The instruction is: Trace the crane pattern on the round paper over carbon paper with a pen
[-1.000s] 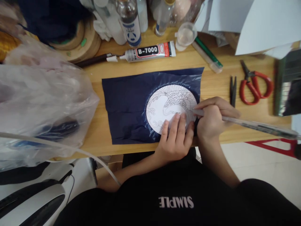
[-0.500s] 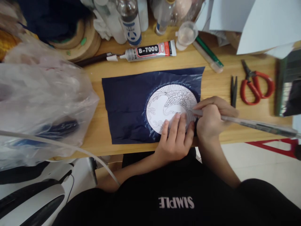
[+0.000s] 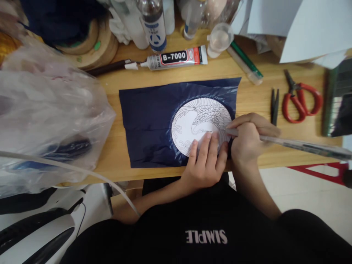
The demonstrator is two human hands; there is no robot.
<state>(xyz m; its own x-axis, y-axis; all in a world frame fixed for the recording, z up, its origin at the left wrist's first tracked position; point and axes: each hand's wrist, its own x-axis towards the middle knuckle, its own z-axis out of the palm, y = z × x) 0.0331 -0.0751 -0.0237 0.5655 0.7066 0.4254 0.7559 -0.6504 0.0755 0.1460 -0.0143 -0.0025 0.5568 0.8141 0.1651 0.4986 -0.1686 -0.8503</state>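
Observation:
A round white paper (image 3: pixel 183 124) printed with a line drawing of a long-necked bird lies on a dark blue sheet (image 3: pixel 145 124). Over the paper's lower edge my left hand (image 3: pixel 205 163) rests flat with its fingers spread, and it holds nothing. My right hand (image 3: pixel 247 141) is closed around a long, slim pen (image 3: pixel 305 144). The tip of the pen meets the right part of the drawing, near its edge. My left fingers cover the lower right part of the paper.
Behind the sheet lie a B-7000 glue tube (image 3: pixel 176 58) and a green pen (image 3: pixel 246 62). Red-handled pliers (image 3: pixel 301 99) and dark tweezer-like tips (image 3: pixel 274 106) lie to the right. Bottles (image 3: pixel 154 29) and a small cup (image 3: pixel 220 40) stand at the back. A plastic bag (image 3: pixel 55 121) fills the left.
The view has shifted very slightly. Both hands keep nearly the same places, the left one flat on the paper and the right one on the pen.

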